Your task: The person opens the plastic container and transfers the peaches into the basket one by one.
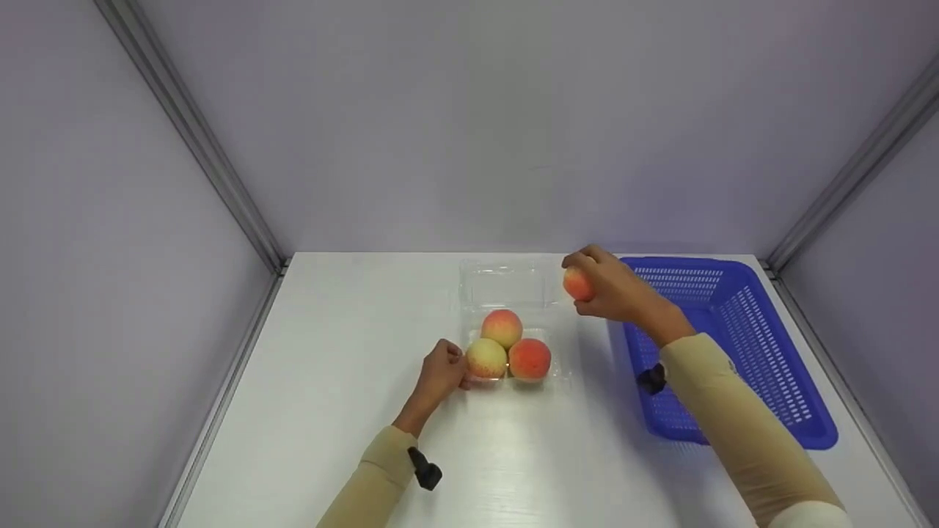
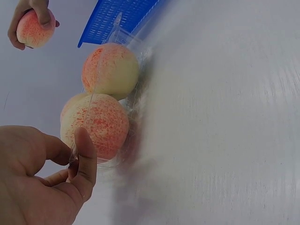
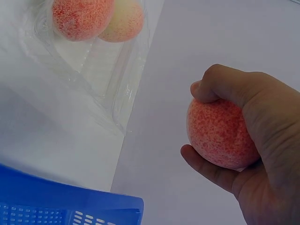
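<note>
- Right-hand grip (image 1: 610, 288) curled round a red-orange peach (image 1: 579, 284), held up between the clear plastic container and the blue basket
- Left-hand grip (image 1: 442, 368) pinches the near left edge of the clear plastic container (image 3: 98, 70)
- Three more peaches sit together inside: a pale yellow one (image 1: 486, 357) beside the left fingers, a redder one (image 1: 530, 359) to its right, a blushed one (image 1: 502, 328) behind
- The open lid (image 1: 502, 287) lies beyond them
- The blue basket (image 1: 759, 352) stands at the right of the white tabletop (image 1: 330, 367)
</note>
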### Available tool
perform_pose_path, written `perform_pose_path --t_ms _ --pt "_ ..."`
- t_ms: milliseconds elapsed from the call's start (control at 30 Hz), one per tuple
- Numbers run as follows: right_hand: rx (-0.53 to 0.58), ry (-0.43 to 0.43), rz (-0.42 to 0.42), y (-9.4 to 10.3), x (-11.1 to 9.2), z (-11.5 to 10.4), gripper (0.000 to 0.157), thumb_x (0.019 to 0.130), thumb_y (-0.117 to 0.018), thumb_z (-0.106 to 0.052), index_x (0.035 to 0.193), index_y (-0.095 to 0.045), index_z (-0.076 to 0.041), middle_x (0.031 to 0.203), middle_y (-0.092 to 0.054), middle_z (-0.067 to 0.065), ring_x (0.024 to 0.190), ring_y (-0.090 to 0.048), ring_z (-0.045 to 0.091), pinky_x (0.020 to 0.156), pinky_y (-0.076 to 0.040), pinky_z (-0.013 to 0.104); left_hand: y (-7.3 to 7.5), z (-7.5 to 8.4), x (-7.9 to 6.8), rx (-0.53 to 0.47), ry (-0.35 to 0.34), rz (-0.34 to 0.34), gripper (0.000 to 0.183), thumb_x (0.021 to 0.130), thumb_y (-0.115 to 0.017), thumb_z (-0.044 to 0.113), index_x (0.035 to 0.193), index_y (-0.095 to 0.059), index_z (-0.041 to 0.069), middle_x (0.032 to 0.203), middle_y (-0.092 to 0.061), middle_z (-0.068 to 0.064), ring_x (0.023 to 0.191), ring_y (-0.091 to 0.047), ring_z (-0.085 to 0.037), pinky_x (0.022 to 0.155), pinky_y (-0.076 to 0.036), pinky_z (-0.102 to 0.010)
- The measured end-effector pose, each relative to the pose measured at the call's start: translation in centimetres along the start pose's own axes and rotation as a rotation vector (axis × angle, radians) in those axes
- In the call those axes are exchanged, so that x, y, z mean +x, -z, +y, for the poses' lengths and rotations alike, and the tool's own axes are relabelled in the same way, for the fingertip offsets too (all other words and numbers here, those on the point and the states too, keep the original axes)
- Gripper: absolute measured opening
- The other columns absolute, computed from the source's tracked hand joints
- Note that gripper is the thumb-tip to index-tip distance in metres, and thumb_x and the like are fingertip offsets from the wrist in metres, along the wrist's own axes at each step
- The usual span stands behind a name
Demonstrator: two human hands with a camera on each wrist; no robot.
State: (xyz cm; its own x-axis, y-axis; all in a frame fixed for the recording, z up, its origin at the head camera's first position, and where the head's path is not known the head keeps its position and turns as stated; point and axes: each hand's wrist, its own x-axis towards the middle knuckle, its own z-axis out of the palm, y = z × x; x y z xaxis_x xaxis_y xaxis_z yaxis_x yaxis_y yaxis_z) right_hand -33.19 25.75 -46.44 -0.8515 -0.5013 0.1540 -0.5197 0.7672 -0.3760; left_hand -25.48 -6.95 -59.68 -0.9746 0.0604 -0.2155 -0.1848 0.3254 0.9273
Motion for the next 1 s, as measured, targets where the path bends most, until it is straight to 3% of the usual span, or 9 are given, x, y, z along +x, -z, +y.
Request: perform_pose_path --t_ms 533,800,1000 --pt "0.028 -0.046 0.004 0.7 -0.6 0.6 0.066 0.082 -0.087 -0.008 0.141 -0.058 -0.013 0.14 -0.056 0.019 0.115 -0.061 0.039 0.101 -0.059 0.059 0.1 -0.2 0.0 0.019 0.01 0.002 0.01 0.107 -0.053 0.009 0.113 -0.052 0.001 0.091 -0.064 -0.012 0.071 -0.07 -0.018 0.068 -0.063 -0.031" --pt "0.013 0.009 0.054 0.8 -1.1 1.4 0.065 0.078 -0.086 -0.005 0.138 -0.06 -0.007 0.132 -0.058 0.021 0.107 -0.063 0.039 0.092 -0.06 0.057 0.2 -0.4 -0.1 0.005 0.011 0.0 0.011 0.108 -0.054 0.009 0.114 -0.052 0.0 0.097 -0.063 -0.013 0.074 -0.07 -0.019 0.068 -0.064 -0.032" --pt "0.017 -0.043 0.036 0.9 -1.3 1.8 0.065 0.08 -0.086 -0.007 0.138 -0.059 -0.011 0.134 -0.057 0.019 0.109 -0.061 0.038 0.095 -0.058 0.059 0.2 -0.4 -0.2 0.008 0.017 0.006 0.011 0.108 -0.053 0.009 0.115 -0.053 0.0 0.097 -0.063 -0.014 0.074 -0.071 -0.019 0.068 -0.064 -0.031"
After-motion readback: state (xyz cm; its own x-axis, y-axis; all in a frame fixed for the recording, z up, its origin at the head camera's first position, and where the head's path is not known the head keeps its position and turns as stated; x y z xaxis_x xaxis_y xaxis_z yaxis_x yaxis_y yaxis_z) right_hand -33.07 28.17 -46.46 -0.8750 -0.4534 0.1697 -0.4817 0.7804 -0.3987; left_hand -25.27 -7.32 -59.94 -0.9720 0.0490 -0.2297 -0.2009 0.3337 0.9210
